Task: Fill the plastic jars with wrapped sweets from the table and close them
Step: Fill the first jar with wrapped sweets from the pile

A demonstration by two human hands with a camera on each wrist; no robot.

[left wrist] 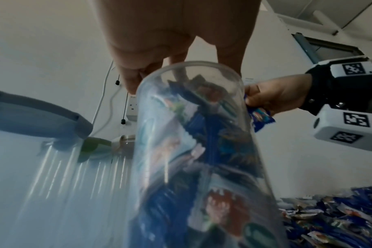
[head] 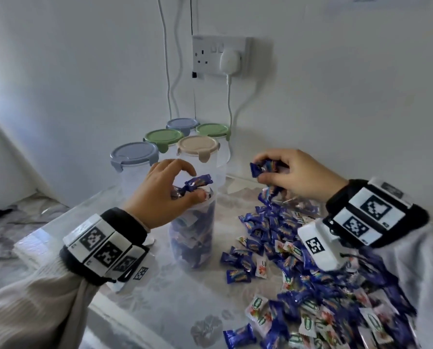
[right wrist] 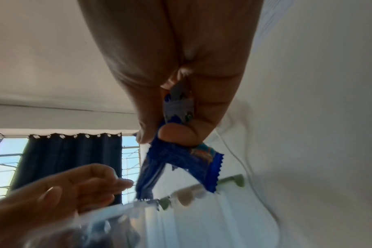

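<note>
A clear plastic jar (head: 191, 238) stands open in the middle of the table, nearly full of wrapped sweets. My left hand (head: 189, 188) hovers at its mouth and pinches a few blue sweets (head: 199, 183) between thumb and fingers. To the right, my right hand (head: 267, 172) is raised above the table and grips a bunch of blue sweets (head: 257, 168), some dangling below it. In the right wrist view the blue wrappers (right wrist: 181, 159) hang from my fingertips just above the jar's rim (right wrist: 117, 211). The left wrist view shows the jar (left wrist: 191, 134) from below.
A big pile of loose sweets (head: 323, 285), blue and white wrappers, covers the table's right side. Several closed jars stand at the back: blue lid (head: 134, 153), green lid (head: 163, 138), beige lid (head: 197, 146). A wall socket (head: 220, 56) with cables is behind them.
</note>
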